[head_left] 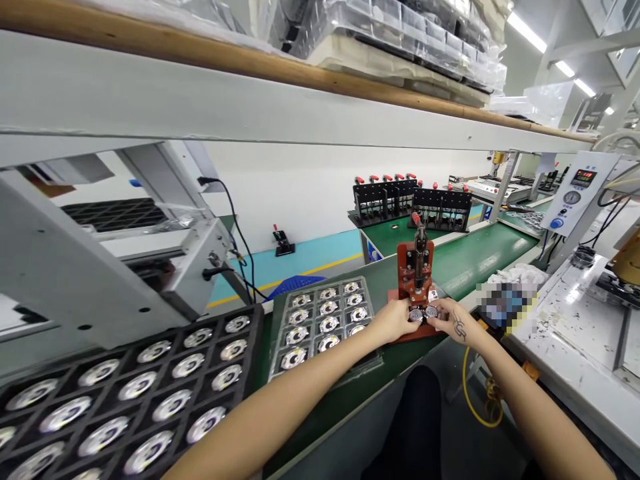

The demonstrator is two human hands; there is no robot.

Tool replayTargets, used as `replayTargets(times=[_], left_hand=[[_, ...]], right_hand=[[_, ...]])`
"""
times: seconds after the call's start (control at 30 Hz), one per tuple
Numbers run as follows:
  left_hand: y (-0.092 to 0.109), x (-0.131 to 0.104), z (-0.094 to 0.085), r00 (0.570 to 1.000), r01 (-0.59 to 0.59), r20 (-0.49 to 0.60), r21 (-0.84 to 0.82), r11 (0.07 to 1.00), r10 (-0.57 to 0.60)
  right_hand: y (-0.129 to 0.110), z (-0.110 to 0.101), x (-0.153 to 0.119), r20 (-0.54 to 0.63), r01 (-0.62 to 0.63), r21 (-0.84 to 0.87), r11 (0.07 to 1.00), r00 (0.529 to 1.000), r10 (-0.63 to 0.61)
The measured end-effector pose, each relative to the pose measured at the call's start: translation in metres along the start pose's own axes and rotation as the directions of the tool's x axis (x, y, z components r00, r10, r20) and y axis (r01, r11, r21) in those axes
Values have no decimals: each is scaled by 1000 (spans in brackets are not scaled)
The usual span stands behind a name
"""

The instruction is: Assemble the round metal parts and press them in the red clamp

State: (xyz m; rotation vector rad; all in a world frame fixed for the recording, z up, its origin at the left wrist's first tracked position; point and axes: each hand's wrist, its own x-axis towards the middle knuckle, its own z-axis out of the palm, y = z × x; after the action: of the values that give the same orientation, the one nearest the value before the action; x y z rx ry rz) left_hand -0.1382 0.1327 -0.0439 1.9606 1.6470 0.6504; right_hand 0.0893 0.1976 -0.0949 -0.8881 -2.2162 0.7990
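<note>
A red press fixture (415,267) with a red-tipped lever stands upright on the green conveyor (470,260). At its base, my left hand (399,320) has its fingers closed on a small round metal part (416,314). Beside it, my right hand (450,319) pinches a second round metal part (431,311). The two parts are side by side, close together, low in front of the clamp. To the left lies a clear plastic tray (311,347) of shiny round parts, and further left a black divided tray (253,353) holds more of them.
Black fixtures with red levers (384,200) stand behind the conveyor. A shelf beam (280,107) crosses overhead. A control box (575,193) and a white worktable (565,320) are at right. A yellow hose (467,393) hangs below.
</note>
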Motion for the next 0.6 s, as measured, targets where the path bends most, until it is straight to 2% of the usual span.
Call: replayTargets(times=[0.07,0.17,0.27,0.33,0.4,0.5,0.6], left_hand=[[-2,-19,-14,1000,-23,11,-23,999,24],[-11,-55,-49,998,-41,-47,-63,997,38],[-20,-92,-90,994,45,-83,-248,968,-68],[-22,-113,-112,984,128,-58,-414,901,-166],[-22,-132,-129,973,135,-86,-549,825,-216],[-23,-160,-146,934,70,-216,-668,741,-283],[-25,-191,-157,868,55,-332,-676,735,-369]], right_hand=[[-3,3,7,50,12,1,1000,999,-12],[-8,8,22,112,46,-4,999,993,-45],[-14,12,34,151,79,-9,997,985,-77],[-18,13,37,169,102,-16,995,981,-98],[-22,10,35,172,121,-36,992,979,-113],[-26,-7,32,131,135,-101,986,984,-121],[-36,-43,44,11,138,-184,973,990,-138]])
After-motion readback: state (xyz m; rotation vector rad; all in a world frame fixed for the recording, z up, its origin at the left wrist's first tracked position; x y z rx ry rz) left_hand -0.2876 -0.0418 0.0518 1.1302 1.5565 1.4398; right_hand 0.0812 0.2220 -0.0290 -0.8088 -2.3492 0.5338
